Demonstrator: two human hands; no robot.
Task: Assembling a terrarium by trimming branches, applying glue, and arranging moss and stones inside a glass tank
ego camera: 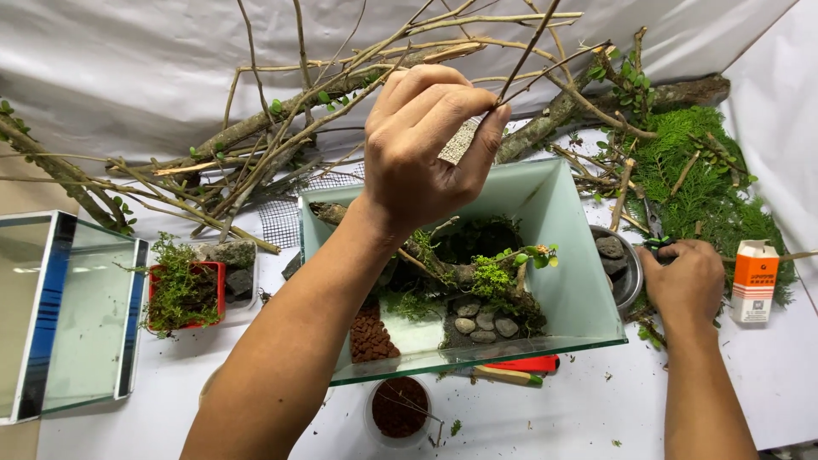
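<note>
The left hand [426,145] is raised over the middle of the tabletop [579,417], its thumb and fingertips pinched on a thin bare twig [524,55] that slants up and away toward the far edge. Directly beneath that hand stands a glass tank [579,255] holding a planted scene: a gnarled piece of driftwood [443,268], green moss [490,277], a cluster of grey pebbles [486,319] and a patch of reddish-brown granules [371,336] near its front wall.

The right hand [686,281] lies low, well apart from the left, toward the right edge of the tabletop. It is closed over something small among the greenery; what it grips cannot be made out (a pair of scissors [654,223] pokes out just beyond its knuckles, touching or nearly so). Beside it, between hand and tank, sits a metal bowl [629,281] of dark stones.

Along the far edge sprawls a heap of bare branches [281,128], with a mound of feathery green foliage [703,170] in the far right corner. An orange-and-white carton [754,281] stands just right of the right hand. Near the left edge are a second glass tank [77,315] and a red tray of moss [183,294]. A small cup of brown granules [400,409] sits near the front edge.
</note>
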